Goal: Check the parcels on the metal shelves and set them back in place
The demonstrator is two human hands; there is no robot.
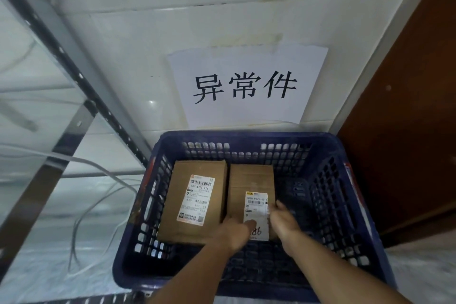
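1. Blue slotted crate point(246, 136) close against the tiled wall point(222, 7), open on top. Bare crate floor along the right wall and along the near wall.
2. Two cardboard parcels lying flat, side by side and touching, towards the far left corner of the crate. Left parcel point(197, 173) close to the crate's left wall, right parcel point(251, 177) about midway across.
3. Long axes of both running from the near wall to the far wall. Labels facing up, print upright as read from the near side, with handwritten digits at the near end of the right parcel's label.
4. Left hand point(235, 232) gripping the near end of the right parcel, thumb pressed on the label, fingers out of sight. Right hand point(283, 218) holding the same parcel's right edge, fingers curled over it beside the label.
5. Paper sign point(246, 86) with large black characters on the wall above the crate's far wall. Grey perforated shelf upright point(74, 57) slanting at left. White cables point(103, 180) trailing beside the crate's left wall. Brown door point(407, 106) close by the right wall.
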